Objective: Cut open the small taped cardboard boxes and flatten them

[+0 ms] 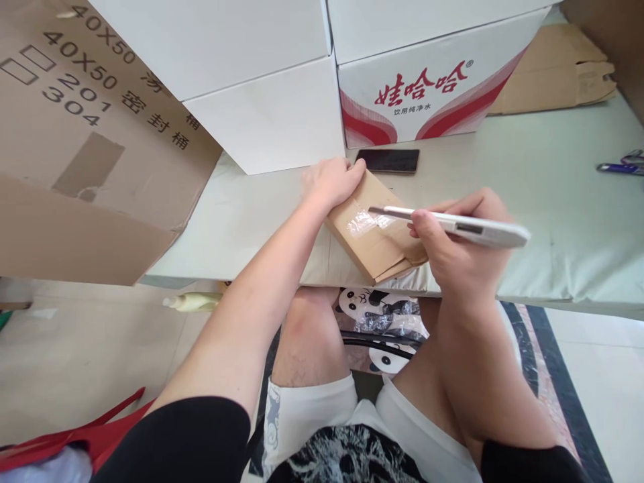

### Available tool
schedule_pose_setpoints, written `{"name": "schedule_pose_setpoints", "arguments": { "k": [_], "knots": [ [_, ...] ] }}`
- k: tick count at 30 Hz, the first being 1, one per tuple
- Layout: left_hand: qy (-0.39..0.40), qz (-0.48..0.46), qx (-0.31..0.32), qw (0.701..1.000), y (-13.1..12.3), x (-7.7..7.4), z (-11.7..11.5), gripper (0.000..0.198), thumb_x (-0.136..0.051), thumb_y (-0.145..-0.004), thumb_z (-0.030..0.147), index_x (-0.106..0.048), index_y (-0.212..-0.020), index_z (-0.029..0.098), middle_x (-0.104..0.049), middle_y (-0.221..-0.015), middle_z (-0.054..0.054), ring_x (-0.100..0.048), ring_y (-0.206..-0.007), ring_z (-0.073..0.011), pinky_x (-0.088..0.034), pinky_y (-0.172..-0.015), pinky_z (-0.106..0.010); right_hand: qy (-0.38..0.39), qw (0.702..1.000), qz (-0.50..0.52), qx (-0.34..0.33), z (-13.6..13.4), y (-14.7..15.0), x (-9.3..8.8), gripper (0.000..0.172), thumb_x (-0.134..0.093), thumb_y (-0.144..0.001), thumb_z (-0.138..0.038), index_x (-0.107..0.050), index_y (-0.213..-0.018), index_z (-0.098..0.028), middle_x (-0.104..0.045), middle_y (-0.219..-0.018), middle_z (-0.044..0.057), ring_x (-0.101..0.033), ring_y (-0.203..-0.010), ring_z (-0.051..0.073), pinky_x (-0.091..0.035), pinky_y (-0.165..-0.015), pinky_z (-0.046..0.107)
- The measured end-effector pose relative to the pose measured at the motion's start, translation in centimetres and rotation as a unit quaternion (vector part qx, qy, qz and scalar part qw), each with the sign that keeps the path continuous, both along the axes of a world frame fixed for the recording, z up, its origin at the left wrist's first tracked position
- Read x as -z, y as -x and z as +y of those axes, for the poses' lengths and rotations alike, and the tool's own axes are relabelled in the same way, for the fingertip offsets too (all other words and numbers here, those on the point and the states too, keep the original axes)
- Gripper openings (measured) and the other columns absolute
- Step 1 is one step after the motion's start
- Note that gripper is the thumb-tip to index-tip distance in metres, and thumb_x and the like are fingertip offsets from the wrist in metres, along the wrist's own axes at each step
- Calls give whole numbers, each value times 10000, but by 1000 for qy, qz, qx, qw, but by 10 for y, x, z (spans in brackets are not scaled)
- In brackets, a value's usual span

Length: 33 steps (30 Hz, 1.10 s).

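Note:
A small flat cardboard box (352,248) lies slanted near the front edge of the table, with clear tape (363,224) across its top. My left hand (333,181) is closed over the box's far left end, its thumb on the top face; some fingers are blurred or hidden. In my right hand (460,258) is a white utility knife (490,231). Its blade points left, over the taped part of the box; whether it touches the tape I cannot tell. The box's near right corner looks dented, beside my right hand.
Stacked white cartons (272,121) and a red-and-white printed carton (427,100) stand behind. A black phone (387,160) lies just beyond the box. At left is a large brown carton (95,181); flattened cardboard (548,74) and a purple-blue pen-like item (618,168) are at right.

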State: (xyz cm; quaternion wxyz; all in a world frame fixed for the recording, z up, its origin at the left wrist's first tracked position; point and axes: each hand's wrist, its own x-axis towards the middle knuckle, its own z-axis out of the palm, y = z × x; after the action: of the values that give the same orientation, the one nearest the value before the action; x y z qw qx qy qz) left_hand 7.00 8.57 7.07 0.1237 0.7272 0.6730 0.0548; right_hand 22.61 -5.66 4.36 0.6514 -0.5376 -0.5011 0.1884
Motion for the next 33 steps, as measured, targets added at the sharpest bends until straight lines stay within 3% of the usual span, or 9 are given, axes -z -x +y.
{"name": "schedule_pose_setpoints", "arguments": {
  "k": [2, 6, 11, 21, 33],
  "knots": [
    [-1, 2, -2, 1000, 0, 0, 0, 498, -343, -992, 537, -714, -860, 231, -748, -1028, -100, -669, -993, -297, -467, -869, -403, 1, 1000, -12, -4, 0, -1, 0, 342, -775, -799, -286, -470, -647, -249, -701, -683, -7, -683, -616, 182, -483, -553, 318],
    [-2, 6, -1, 1000, -1, 0, 0, 503, -330, -992, 537, -707, -860, 232, -748, -1021, -100, -670, -985, -300, -464, -857, -410, -8, 997, -75, -21, 2, -4, 0, 83, -665, -883, -264, -653, -803, -247, -724, -751, 4, -705, -686, 195, -532, -616, 344],
    [-4, 7, -3, 1000, -2, -1, -2, 495, -332, -991, 535, -702, -860, 234, -747, -1009, -97, -667, -983, -298, -461, -861, -404, -40, 989, -143, -28, 3, -3, -3, 187, -649, -916, -289, -737, -754, -254, -766, -760, 30, -710, -728, 209, -558, -661, 356],
    [-3, 12, -2, 1000, -2, -2, -2, 501, -333, -999, 531, -722, -885, 238, -757, -1034, -95, -674, -1011, -296, -467, -882, -393, 2, 986, -164, -44, 4, -1, -3, 140, -682, -892, -305, -779, -811, -245, -799, -827, 39, -742, -766, 209, -566, -696, 334],
    [-6, 14, -8, 1000, -1, 0, -2, 517, -325, -988, 561, -730, -905, 250, -762, -1074, -109, -676, -1034, -313, -464, -881, -403, 5, 985, -161, -57, 3, -1, -4, 151, -683, -886, -307, -781, -783, -256, -772, -753, 30, -710, -710, 196, -534, -645, 317]
  ]
}}
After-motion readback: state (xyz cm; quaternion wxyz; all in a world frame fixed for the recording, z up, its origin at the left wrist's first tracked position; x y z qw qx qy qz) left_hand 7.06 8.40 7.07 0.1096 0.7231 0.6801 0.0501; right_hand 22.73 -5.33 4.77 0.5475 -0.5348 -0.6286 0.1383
